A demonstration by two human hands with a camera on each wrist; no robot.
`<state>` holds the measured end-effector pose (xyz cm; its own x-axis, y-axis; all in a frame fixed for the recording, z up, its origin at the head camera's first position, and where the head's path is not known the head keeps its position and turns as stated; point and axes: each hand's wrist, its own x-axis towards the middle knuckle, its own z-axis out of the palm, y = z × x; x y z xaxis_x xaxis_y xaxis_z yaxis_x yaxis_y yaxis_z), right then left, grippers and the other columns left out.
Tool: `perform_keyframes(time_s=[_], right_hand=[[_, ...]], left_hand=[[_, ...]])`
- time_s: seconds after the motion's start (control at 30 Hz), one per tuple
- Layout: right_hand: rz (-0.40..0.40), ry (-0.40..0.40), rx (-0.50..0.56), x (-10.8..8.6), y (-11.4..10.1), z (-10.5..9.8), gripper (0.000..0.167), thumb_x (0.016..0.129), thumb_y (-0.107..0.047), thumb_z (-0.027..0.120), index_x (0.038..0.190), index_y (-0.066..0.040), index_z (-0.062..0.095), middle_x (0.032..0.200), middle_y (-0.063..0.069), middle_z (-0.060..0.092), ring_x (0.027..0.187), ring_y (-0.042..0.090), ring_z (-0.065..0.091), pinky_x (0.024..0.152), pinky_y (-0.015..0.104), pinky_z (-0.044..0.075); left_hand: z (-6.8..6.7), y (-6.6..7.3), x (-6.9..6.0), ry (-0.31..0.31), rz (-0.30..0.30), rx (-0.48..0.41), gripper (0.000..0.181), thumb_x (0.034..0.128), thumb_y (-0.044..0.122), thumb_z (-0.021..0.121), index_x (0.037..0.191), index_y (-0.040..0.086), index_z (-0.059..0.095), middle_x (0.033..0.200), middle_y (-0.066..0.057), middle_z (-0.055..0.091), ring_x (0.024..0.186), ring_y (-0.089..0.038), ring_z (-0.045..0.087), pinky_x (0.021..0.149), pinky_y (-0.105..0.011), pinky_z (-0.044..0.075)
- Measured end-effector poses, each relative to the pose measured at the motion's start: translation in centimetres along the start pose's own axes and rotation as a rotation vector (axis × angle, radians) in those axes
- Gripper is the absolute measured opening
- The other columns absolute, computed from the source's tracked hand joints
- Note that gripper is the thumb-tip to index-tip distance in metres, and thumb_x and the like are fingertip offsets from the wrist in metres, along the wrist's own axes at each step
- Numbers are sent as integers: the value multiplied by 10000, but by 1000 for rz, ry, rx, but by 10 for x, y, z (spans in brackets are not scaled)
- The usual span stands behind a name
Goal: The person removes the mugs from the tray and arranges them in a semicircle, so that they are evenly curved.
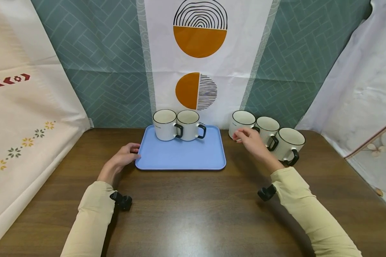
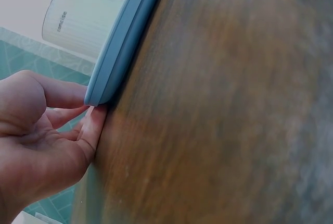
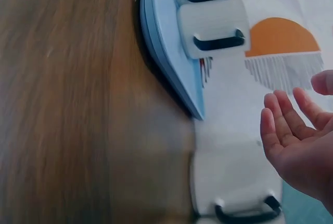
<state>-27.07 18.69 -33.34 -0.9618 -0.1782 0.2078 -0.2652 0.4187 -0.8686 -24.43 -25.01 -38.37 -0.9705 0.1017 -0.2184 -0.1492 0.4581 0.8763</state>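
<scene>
Thumb and fingers of the left hand (image 1: 123,157) (image 2: 47,130) grip the left edge of a blue tray (image 1: 180,157) (image 2: 114,52) (image 3: 161,41). Two white mugs with black handles, one (image 1: 163,128) beside the other (image 1: 186,129), stand upright at the tray's back left. The right hand (image 1: 252,141) (image 3: 302,140) hovers with relaxed, slightly bent fingers in front of a third white mug (image 1: 236,125) (image 3: 229,182); the right wrist view shows nothing held in it. That mug's lower part is partly hidden by the hand in the head view.
Two more white mugs (image 1: 265,127) (image 1: 284,144) stand right of the third in a slanting row, handles to the right. Behind the brown wooden table (image 1: 180,207) hangs a patterned cloth (image 1: 161,82); pale cloths hang at both sides.
</scene>
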Motion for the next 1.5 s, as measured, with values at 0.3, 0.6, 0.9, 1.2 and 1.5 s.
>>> perform_keyframes(time_s=[0.3,0.6,0.9,1.2,1.5], right_hand=[[80,31,123,36,-2,51,303,954,-112,549,1131,131,582,1047,242,618,1015,381,589,922,463,455],[143,154,294,62,-6,84,310,953,-120,545,1161,106,579,1076,228,625,897,183,599,869,295,476],[170,146,348,74,-9,107,278,954,-121,536,1129,87,589,1050,164,613,928,227,587,907,336,468],[188,140,352,76,-1,123,196,964,-156,570,966,38,600,869,137,618,835,242,581,832,357,472],[139,73,250,75,0,128,329,1011,-229,500,943,67,626,838,139,623,768,197,578,786,328,504]], left_hand=[[-5,2,-2,3,-1,-4,572,937,-24,487,1438,-122,230,1331,-304,325,1195,-389,348,1019,-475,342],[2,-1,2,-9,7,-11,571,934,-25,488,1436,-126,236,1328,-300,338,1184,-370,357,1000,-452,357],[2,-2,2,1,6,-7,557,938,-22,480,1433,-119,246,1324,-303,344,1190,-382,354,1024,-474,336],[3,0,1,-1,-1,-27,557,939,-31,487,1434,-118,247,1330,-301,344,1185,-374,359,1011,-462,347],[1,0,0,-4,-2,-30,557,935,-33,487,1431,-120,250,1323,-295,344,1183,-370,358,1008,-457,346]])
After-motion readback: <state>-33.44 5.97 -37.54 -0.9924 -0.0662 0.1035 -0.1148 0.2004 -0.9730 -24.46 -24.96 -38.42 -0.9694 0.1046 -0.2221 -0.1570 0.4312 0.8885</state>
